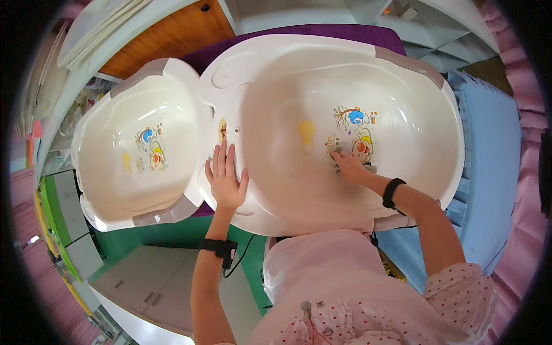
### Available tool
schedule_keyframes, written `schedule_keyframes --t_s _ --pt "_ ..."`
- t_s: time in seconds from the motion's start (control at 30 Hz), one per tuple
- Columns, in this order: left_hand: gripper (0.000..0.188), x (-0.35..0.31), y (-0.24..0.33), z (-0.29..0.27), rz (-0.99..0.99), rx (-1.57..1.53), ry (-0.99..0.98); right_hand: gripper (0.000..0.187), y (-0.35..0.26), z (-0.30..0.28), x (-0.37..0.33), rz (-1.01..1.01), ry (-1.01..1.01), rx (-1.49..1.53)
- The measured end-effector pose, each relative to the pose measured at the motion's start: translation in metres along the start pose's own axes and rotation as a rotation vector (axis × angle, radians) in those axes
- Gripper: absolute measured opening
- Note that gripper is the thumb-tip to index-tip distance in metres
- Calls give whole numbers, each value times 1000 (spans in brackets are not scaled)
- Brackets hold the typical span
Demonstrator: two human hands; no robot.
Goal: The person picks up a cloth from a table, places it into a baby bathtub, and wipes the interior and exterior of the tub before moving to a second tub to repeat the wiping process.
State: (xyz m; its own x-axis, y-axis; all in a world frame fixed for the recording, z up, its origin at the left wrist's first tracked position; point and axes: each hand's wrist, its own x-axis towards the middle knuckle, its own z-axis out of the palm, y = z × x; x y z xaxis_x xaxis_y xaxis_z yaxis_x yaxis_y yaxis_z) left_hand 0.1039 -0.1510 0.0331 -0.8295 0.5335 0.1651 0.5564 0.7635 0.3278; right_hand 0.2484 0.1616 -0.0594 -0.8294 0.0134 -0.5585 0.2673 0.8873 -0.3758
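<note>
A large white baby bathtub (276,190) lies in front of me, with cartoon stickers (359,118) and a yellow patch (306,135) on its floor. My left hand (226,178) rests flat on its left rim, fingers stretched out, just below a small yellow oval label (222,129). Inside the tub, my right hand (349,168) presses down on the floor over the lower edge of the stickers. Its fingers are bent together, and bits of something grey show beside them. What that grey thing is stays mostly hidden under the hand.
A smaller white tub (109,190) with similar stickers adjoins on the left. Both stand on a purple cloth (310,30). A blue cloth-covered surface (491,167) is at the right, a grey folded board (149,282) at lower left, and white shelves (425,29) behind.
</note>
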Motion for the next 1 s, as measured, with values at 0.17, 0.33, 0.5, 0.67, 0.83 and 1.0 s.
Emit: schedule_keyframes --t_s 0.17,0.33,0.5,0.67,0.83,1.0 --pt "55 6 5 -2 -9 -36 11 52 -19 29 49 36 -96 58" --pt "56 4 -1 -2 -10 -34 14 42 -22 60 55 6 -5 440" --pt "56 1 -2 2 11 -21 27 25 -52 79 51 -417 -41 231" --pt "55 -2 3 -4 9 -22 48 30 -78 51 39 -258 -408 493" --pt "56 -2 3 -4 32 -15 46 38 -90 28 20 -408 -651 833" --pt "57 -4 -4 -3 30 41 33 26 -70 -3 -19 -139 -518 908"
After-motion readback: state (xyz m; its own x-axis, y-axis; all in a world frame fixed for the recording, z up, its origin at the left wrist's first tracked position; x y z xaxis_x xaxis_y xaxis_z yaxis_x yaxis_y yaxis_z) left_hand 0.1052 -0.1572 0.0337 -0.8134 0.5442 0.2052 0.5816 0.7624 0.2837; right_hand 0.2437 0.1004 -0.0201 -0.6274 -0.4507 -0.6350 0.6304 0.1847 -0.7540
